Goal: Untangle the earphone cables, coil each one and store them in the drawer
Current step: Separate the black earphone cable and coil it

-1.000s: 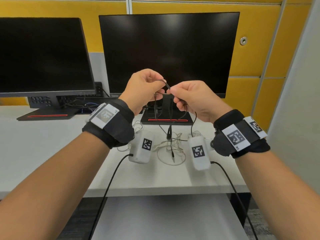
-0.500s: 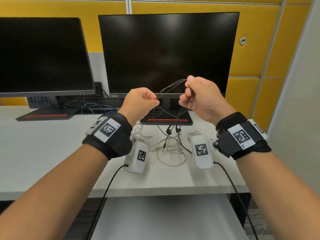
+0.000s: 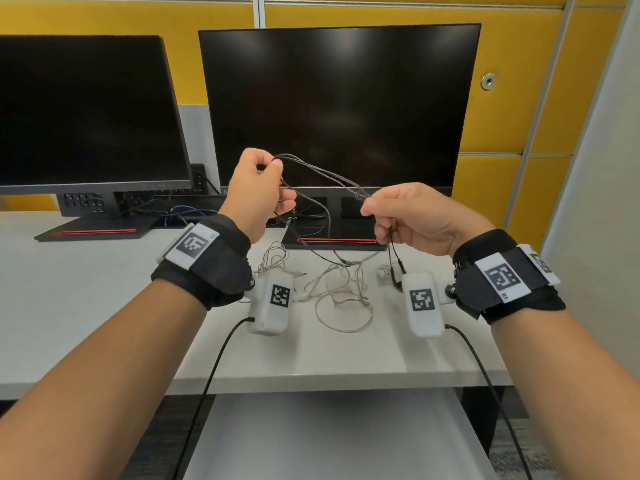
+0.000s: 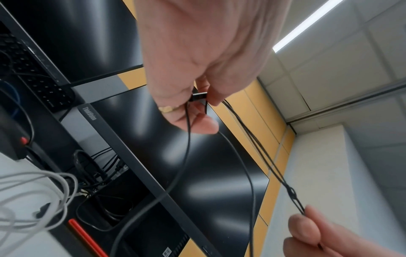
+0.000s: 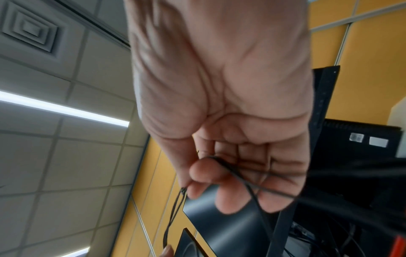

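A black earphone cable (image 3: pixel 322 173) stretches between both raised hands in front of the middle monitor. My left hand (image 3: pixel 258 188) pinches one end, with a small black block (image 4: pixel 198 96) of the cable between thumb and finger. My right hand (image 3: pixel 398 211) pinches the knotted part (image 3: pixel 360 195) of the cable, and its black earbuds (image 3: pixel 396 268) dangle below. More black cable loops down to the desk. A white earphone cable (image 3: pixel 341 292) lies tangled on the white desk (image 3: pixel 86 289) between my wrists. The drawer is not in view.
Two dark monitors (image 3: pixel 339 105) (image 3: pixel 86 112) stand at the back of the desk, with a cluster of cables (image 3: pixel 156 206) under the left one. A yellow panel wall (image 3: pixel 512 98) is behind. A lower white surface (image 3: pixel 329 438) sits below the desk's front edge.
My left hand rose and my right hand dropped, pulling the black cable into a taut slanted line between them. The earbuds now hang under my right hand.
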### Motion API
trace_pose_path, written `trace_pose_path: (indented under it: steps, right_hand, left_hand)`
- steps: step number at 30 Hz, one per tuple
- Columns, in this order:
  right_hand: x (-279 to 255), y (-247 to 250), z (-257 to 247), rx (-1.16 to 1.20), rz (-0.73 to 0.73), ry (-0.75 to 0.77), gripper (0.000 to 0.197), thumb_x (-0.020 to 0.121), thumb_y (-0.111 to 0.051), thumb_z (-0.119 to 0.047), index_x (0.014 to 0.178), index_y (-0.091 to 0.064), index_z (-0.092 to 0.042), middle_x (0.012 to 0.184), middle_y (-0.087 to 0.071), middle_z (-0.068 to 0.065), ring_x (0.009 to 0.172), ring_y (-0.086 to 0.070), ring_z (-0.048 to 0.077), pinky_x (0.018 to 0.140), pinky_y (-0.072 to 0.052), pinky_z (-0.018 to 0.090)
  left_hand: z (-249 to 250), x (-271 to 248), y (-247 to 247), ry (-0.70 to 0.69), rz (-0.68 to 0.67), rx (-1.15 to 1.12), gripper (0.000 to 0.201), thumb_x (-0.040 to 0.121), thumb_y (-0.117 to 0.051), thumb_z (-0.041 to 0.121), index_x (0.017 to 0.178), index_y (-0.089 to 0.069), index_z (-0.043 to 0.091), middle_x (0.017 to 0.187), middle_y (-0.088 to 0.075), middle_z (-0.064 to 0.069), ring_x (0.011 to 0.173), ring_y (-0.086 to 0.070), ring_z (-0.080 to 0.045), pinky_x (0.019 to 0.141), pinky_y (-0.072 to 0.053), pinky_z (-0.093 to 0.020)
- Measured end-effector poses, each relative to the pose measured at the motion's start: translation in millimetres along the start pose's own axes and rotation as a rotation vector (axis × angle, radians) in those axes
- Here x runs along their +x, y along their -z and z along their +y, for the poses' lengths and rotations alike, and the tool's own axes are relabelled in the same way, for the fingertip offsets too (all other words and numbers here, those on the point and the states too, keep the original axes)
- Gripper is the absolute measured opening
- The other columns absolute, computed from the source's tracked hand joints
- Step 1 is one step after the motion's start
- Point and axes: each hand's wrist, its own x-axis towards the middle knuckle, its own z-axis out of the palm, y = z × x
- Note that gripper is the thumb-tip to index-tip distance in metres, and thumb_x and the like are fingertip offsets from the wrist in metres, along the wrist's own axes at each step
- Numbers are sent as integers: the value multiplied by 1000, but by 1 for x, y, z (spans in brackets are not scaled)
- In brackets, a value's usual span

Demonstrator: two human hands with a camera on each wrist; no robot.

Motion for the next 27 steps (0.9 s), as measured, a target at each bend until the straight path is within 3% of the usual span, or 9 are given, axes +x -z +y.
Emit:
trace_pose_path:
  steps: [2, 6, 11, 16, 21, 27]
  right_hand:
    - [0, 3, 2, 24, 38, -15, 22, 100, -50, -22, 85, -63, -12, 57, -50, -1, 56, -57, 11, 64, -54, 29]
    - [0, 4, 3, 129, 75, -13, 25, 103, -43, -27, 90, -60, -13, 57, -46, -3, 52, -50, 11, 60, -52, 29]
    - [5, 5, 0, 311, 301, 84, 19, 103, -41, -26, 99, -56, -16, 58, -43, -4, 51, -44, 10, 55, -47, 28]
    - [10, 5, 5, 408, 452, 39, 21, 105, -39, -23, 104, -57, -14, 63, -48, -3, 53, -45, 9, 53, -45, 25]
    - [9, 2, 8, 443, 431, 30, 16, 101, -44, -18, 104, -59, -11, 63, -50, -2, 53, -46, 9, 51, -42, 23]
    - [6, -6, 5, 332, 280, 90, 14, 97, -48, -7, 97, -62, -9, 68, -53, 1, 54, -47, 8, 51, -41, 22]
  left_hand:
    - [-1, 1, 1, 3, 32, -8, 5, 103, -38, 17, 102, -43, 20, 86, -49, -2, 68, -57, -12, 55, -53, -19]
    - [-3, 0, 4, -7, 45, -7, 6, 102, -41, 16, 105, -46, 15, 85, -52, -3, 66, -57, -10, 54, -52, -18]
    - [-5, -6, 9, 7, -246, 103, 20, 98, -53, 26, 97, -63, 10, 76, -53, 0, 56, -45, -5, 47, -39, -15]
    - [1, -14, 12, 169, -468, 84, 47, 99, -39, 49, 93, -68, 13, 63, -41, 7, 50, -33, -5, 45, -24, -18]
    - [5, -16, 16, 125, -522, 143, 26, 100, -46, 29, 92, -64, 13, 63, -34, 6, 54, -29, -7, 47, -26, -19]
    - [12, -21, 9, 127, -535, 158, 16, 98, -50, 18, 95, -63, 10, 63, -48, 3, 55, -44, -7, 51, -39, -19]
